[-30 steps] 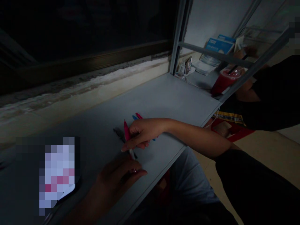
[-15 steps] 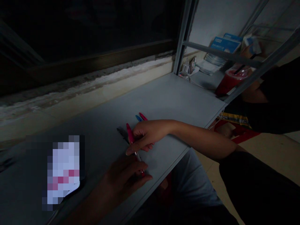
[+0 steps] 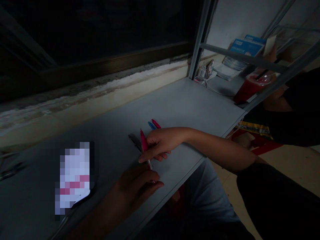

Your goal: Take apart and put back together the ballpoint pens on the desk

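My right hand [image 3: 160, 144] reaches in from the right and grips a red pen [image 3: 144, 141] near its middle, with the pen's pink-red top end sticking out past my fingers. The pen's lower, silvery barrel runs down to my left hand [image 3: 137, 186], whose dark fingers close over its lower end. That end is mostly hidden. Just past my right hand, a dark pen [image 3: 134, 140] lies on the grey desk [image 3: 180, 103], and a blue pen [image 3: 151, 125] and a red marker [image 3: 156, 123] lie side by side.
A pixelated flat object [image 3: 73, 176] lies on the desk at left, beside a window sill. At the far end stand a red cup with a straw [image 3: 253, 87] and blue-covered booklets [image 3: 246, 47] behind metal shelf posts. A co-worker's dark sleeve [image 3: 295, 113] shows at right.
The whole scene slides right and slightly up as my head turns. Both hands stay on the red pen. The co-worker's hand at the back right has shifted, with a pale paper raised.
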Available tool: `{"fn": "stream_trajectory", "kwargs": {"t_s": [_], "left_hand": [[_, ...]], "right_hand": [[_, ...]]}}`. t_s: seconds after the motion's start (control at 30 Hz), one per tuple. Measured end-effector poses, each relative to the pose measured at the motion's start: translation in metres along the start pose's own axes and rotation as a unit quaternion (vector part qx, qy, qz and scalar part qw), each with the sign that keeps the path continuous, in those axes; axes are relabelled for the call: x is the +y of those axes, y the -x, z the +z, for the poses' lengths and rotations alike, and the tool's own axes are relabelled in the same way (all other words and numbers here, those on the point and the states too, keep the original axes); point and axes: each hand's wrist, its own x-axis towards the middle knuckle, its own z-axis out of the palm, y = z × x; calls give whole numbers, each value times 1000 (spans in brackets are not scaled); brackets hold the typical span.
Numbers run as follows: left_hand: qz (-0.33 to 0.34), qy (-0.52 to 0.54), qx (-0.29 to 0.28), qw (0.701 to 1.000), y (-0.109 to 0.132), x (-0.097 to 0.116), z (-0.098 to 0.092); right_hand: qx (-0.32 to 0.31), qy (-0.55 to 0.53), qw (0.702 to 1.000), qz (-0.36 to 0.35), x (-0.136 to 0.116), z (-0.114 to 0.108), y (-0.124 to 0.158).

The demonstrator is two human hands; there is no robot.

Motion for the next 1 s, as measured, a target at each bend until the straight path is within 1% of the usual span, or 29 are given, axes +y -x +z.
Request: {"fn": "stream_trajectory", "kwargs": {"t_s": [0.07, 0.1, 0.17, 0.23, 0.27, 0.3, 0.37, 0.43, 0.53, 0.63, 0.7, 0.8, 0.9, 1.0], "left_hand": [[7, -2, 12, 1000, 1, 0, 0], [7, -3, 19, 1000, 1, 0, 0], [-5, -8, 29, 1000, 2, 1, -2], [-24, -27, 40, 999, 2, 2, -3], [-32, -44, 47, 997, 1, 2, -4], [-41, -64, 56, 996, 0, 2, -4], [-59, -107, 70, 990, -3, 1, -4], [-83, -144, 68, 984, -6, -2, -1], [-116, -177, 54, 976, -9, -5, 2], [-142, -184, 51, 971, -10, -7, 4], [-151, -194, 56, 968, -10, -6, 4], [-169, -199, 58, 964, -10, -6, 2], [-213, -169, 60, 960, -10, -6, -1], [-274, -101, 90, 952, -10, -8, -5]], "right_hand": [[5, 8, 1000, -8, 3, 1, -2], [24, 5, 1000, -19, 4, 0, -3], [101, -15, 993, -52, 6, -2, -4], [203, -10, 977, -67, 6, -6, -3], [240, 24, 969, -54, 6, -8, -2], [265, 87, 960, -31, 6, -10, -1], [277, 243, 929, 29, 6, -14, 2], [273, 353, 891, 81, 8, -15, 4], [282, 407, 858, 134, 11, -13, 3], [296, 433, 838, 152, 12, -12, 3], [294, 438, 838, 136, 13, -12, 3], [283, 431, 851, 99, 15, -13, 3], [286, 416, 860, 78, 16, -14, 3], [284, 355, 890, 22, 15, -13, 2]]}}
